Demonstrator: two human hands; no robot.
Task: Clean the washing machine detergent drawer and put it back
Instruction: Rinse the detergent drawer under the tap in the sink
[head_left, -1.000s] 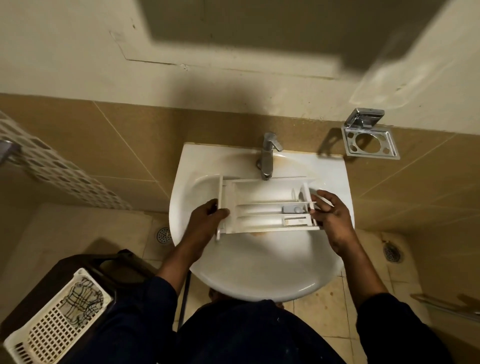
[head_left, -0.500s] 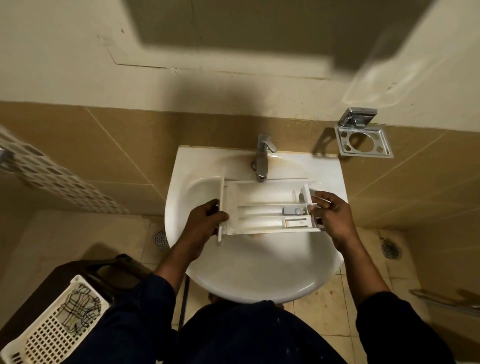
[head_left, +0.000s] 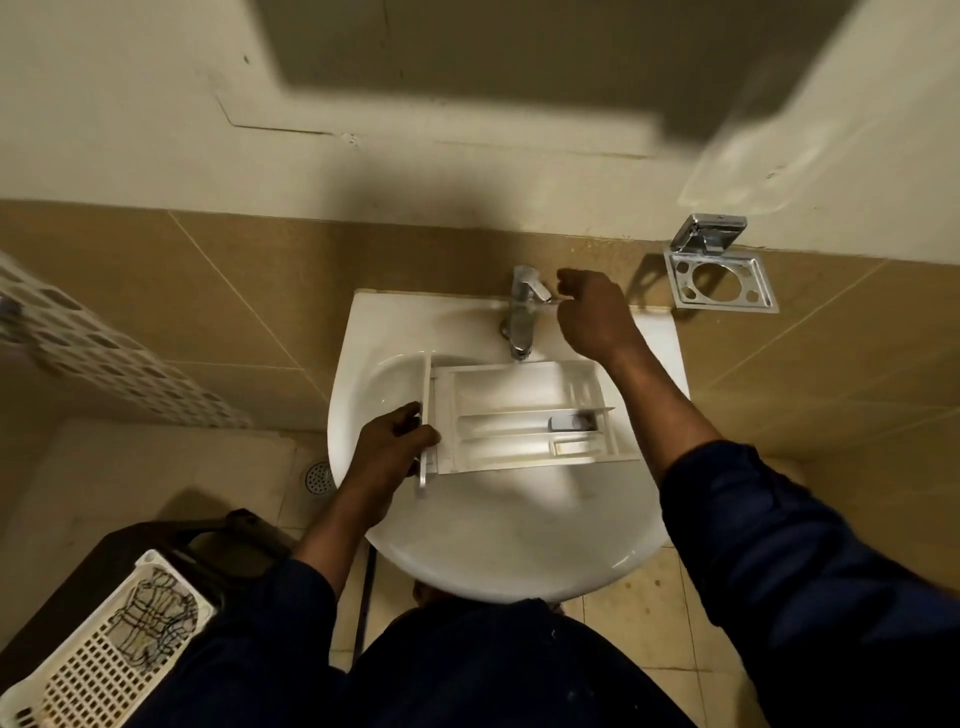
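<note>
The white detergent drawer (head_left: 519, 415) lies lengthwise over the white wash basin (head_left: 498, 540), its front panel to the left and its compartments facing up. My left hand (head_left: 395, 447) grips the drawer at the front panel. My right hand (head_left: 592, 317) is off the drawer, up beside the chrome tap (head_left: 522, 312), with thumb and fingers curled just at the tap's lever. No water is seen running.
A chrome holder (head_left: 719, 280) hangs on the tiled wall right of the basin. A white laundry basket (head_left: 104, 644) sits on a dark stand at lower left. A floor drain (head_left: 317, 475) lies left of the basin.
My right hand let go of the drawer's right end and rose to the tap lever. My left hand still holds the front panel; the view shifted slightly.
</note>
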